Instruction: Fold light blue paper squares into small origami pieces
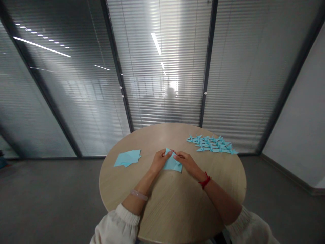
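Note:
A light blue sheet of paper point(172, 164) is between my two hands, over the middle of the round table. My left hand point(160, 160) grips its upper left edge, thumb on top. On the paper's upper right side, my right hand point(185, 160) pinches it with thumb and fingers. Creases show in the sheet, but the exact folds are too small to make out. A small stack of blue paper point(127, 158) lies to the left. Several folded blue paper figures point(213, 144) sit in rows at the back right.
The round wooden table point(175, 210) stands before glass panels with blinds point(162, 112) and dark frames. A white wall point(299, 135) rises at the right. Grey floor point(56, 193) surrounds the table.

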Motion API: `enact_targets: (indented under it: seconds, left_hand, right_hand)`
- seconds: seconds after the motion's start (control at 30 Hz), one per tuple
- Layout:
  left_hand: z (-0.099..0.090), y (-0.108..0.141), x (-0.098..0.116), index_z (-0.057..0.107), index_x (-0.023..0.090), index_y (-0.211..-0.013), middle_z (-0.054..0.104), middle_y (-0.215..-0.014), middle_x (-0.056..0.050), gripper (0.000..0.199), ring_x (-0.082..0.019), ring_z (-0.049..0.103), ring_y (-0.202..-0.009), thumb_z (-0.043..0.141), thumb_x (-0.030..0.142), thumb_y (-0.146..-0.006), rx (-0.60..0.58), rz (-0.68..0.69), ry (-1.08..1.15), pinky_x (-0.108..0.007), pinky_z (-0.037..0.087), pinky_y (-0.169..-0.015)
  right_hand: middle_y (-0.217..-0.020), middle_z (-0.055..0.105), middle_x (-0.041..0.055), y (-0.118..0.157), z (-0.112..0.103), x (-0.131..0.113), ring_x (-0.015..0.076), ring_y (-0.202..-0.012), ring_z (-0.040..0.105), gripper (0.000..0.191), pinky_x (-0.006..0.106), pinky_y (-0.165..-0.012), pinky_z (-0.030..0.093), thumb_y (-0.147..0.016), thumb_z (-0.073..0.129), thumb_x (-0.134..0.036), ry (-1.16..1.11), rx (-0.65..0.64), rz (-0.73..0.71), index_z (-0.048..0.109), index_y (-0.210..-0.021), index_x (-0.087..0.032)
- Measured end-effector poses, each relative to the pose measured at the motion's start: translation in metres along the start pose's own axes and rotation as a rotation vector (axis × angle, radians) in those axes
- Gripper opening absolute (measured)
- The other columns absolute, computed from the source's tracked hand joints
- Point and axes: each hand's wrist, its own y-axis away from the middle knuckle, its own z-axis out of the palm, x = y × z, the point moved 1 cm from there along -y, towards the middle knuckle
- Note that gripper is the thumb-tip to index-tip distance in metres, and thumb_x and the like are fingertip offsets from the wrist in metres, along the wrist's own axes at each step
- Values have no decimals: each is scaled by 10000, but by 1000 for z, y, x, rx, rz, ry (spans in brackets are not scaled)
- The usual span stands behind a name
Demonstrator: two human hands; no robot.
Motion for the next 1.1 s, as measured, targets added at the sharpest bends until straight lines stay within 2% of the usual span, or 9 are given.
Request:
enact_targets:
  seconds: [0.1, 0.2, 0.4, 0.73, 0.87, 1.1]
  left_hand:
    - [2, 0, -1, 727, 117, -904, 698, -757, -64, 470, -148, 574, -611, 698, 533, -686, -24, -1, -10, -232, 430, -563]
    - [5, 0, -1, 727, 114, -888, 690, -717, -57, 477, -139, 559, -573, 720, 532, -660, 13, -16, 15, -230, 421, -543]
    - [5, 3, 3, 728, 108, -758, 657, -623, -42, 455, -122, 521, -517, 740, 542, -624, 103, -23, 25, -214, 377, -491]
    - [4, 3, 5, 732, 102, -759, 669, -642, -57, 452, -123, 525, -517, 732, 534, -628, 119, -32, 32, -222, 380, -503]
    - [4, 4, 5, 735, 102, -778, 664, -632, -53, 442, -115, 509, -500, 722, 524, -647, 99, -24, 14, -215, 353, -481]
    - [3, 5, 9, 750, 115, -760, 712, -722, -82, 370, -153, 588, -590, 738, 471, -659, 123, 2, 64, -248, 429, -568]
  right_hand:
    - [-620, 514, -34, -3, 1, 8, 100, -553, 449, 441, 217, -514, 339, -720, 635, -591, -74, -24, 30, 582, -715, -153]
    - [-599, 491, -37, -5, 0, 14, 91, -523, 414, 440, 211, -484, 308, -706, 654, -586, -96, -15, 52, 576, -693, -153]
    - [-633, 537, -21, -4, 0, 16, 103, -551, 452, 428, 213, -507, 347, -704, 662, -577, -87, -14, 46, 600, -710, -153]
    - [-592, 521, -32, -5, -1, 17, 92, -513, 420, 433, 210, -471, 303, -709, 658, -579, -34, -18, 35, 604, -683, -150]
    - [-606, 549, -25, -5, -1, 15, 100, -522, 445, 440, 216, -483, 320, -691, 671, -583, -44, -16, 46, 631, -712, -145]
    - [-647, 601, -8, -2, 0, 13, 114, -546, 502, 405, 225, -514, 363, -696, 684, -543, -91, -14, 53, 662, -747, -142]
